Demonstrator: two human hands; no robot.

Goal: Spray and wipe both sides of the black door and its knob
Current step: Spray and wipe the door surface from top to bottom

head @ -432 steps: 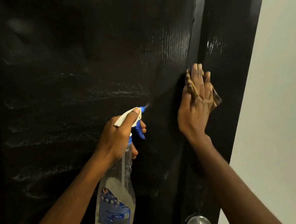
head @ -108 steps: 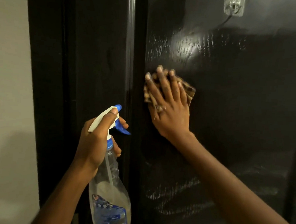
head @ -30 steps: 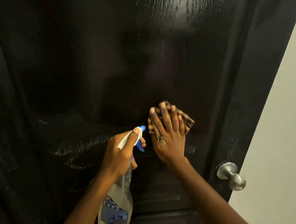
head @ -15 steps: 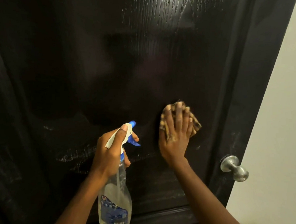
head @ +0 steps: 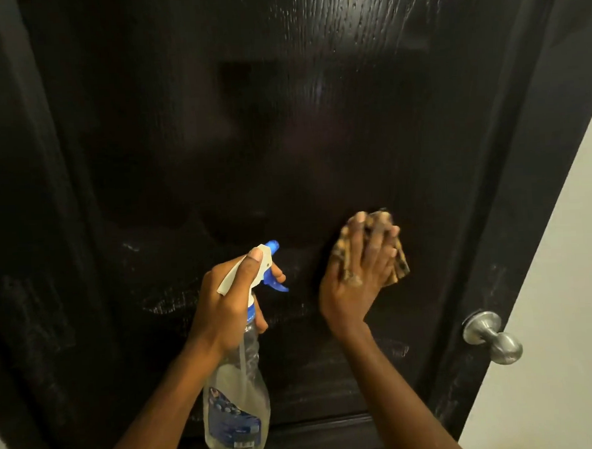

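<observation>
Right hand (head: pixel 359 272): flat, fingers straight, pressing the patterned cloth (head: pixel 402 270) onto the black door (head: pixel 283 139), low on the panel. Left hand (head: pixel 226 296): wrapped round the spray bottle (head: pixel 235 399) neck, fingers at the blue trigger, nozzle facing the door just left of the cloth. Knob (head: pixel 492 337): down and right of the cloth, apart from it, by the door's edge, stem jutting out from the face. Right hand is nearer. Bottle label is blue with a barcode; lettering unreadable.
</observation>
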